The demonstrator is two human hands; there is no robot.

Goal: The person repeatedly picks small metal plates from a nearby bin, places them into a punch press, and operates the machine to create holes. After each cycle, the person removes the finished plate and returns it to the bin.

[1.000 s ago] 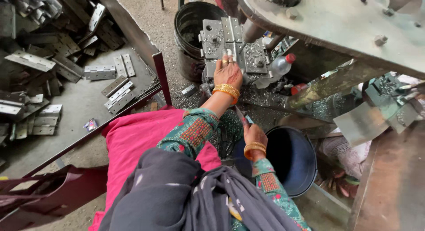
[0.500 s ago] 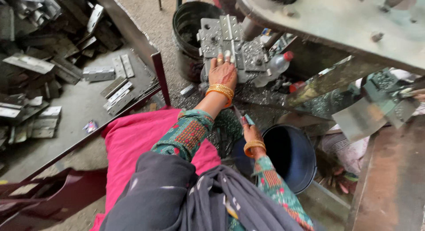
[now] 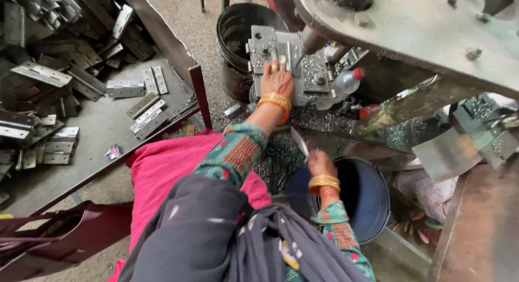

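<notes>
My left hand (image 3: 277, 81), with gold bangles on the wrist, is stretched forward onto the grey metal die block (image 3: 309, 71) of a press machine, fingers pressing a flat metal piece (image 3: 274, 56) against it. My right hand (image 3: 320, 164) is low, above a dark blue bucket (image 3: 367, 198), and pinches a thin flat metal piece (image 3: 299, 142) that sticks up and to the left. A pink cloth (image 3: 162, 176) covers my lap.
A grey tray table (image 3: 102, 136) on the left carries several metal hinges (image 3: 146, 111) and piles of hinge plates. A black bucket (image 3: 233, 49) stands behind the die block. A plastic bottle with a red cap (image 3: 341, 84) lies beside the press. The press frame (image 3: 411, 28) overhangs at upper right.
My left hand has stayed on the die block, sliding slightly further up it. My right hand has kept the metal piece over the blue bucket, almost still.
</notes>
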